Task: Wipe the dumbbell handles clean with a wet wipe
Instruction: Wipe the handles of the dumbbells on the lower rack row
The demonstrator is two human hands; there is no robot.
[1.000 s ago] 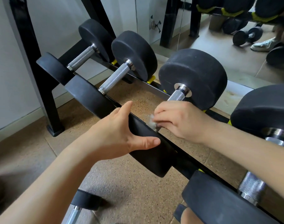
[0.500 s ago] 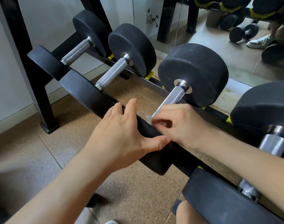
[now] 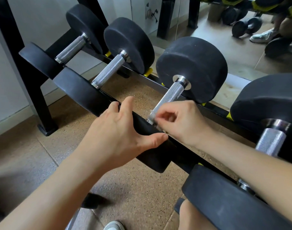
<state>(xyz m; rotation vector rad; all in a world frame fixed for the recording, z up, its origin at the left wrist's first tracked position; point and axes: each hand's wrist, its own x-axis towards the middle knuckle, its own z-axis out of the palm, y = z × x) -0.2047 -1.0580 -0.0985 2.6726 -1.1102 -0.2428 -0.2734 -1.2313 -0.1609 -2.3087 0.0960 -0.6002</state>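
Several black dumbbells with knurled steel handles lie across a black rack. My right hand (image 3: pixel 180 120) pinches a small white wet wipe (image 3: pixel 152 116) against the near end of the third dumbbell's handle (image 3: pixel 171 95). The wipe is mostly hidden by my fingers. My left hand (image 3: pixel 120 135) grips the near weight head (image 3: pixel 151 143) of that same dumbbell, thumb along its front face and fingers over the top. Bare handles show on the dumbbells to the left (image 3: pixel 108 72) and on the one to the right (image 3: pixel 269 141).
The rack's black upright (image 3: pixel 25 67) stands at the left on a cork-coloured floor (image 3: pixel 133 188). A mirror (image 3: pixel 241 47) behind the rack reflects more dumbbells and shoes. Another dumbbell lies on the floor at the bottom (image 3: pixel 92 201). My knee (image 3: pixel 195 216) and shoe (image 3: pixel 113 226) are below.
My right hand has slid down the handle from near its middle to its near end, uncovering most of the steel. My left hand stays on the weight head.
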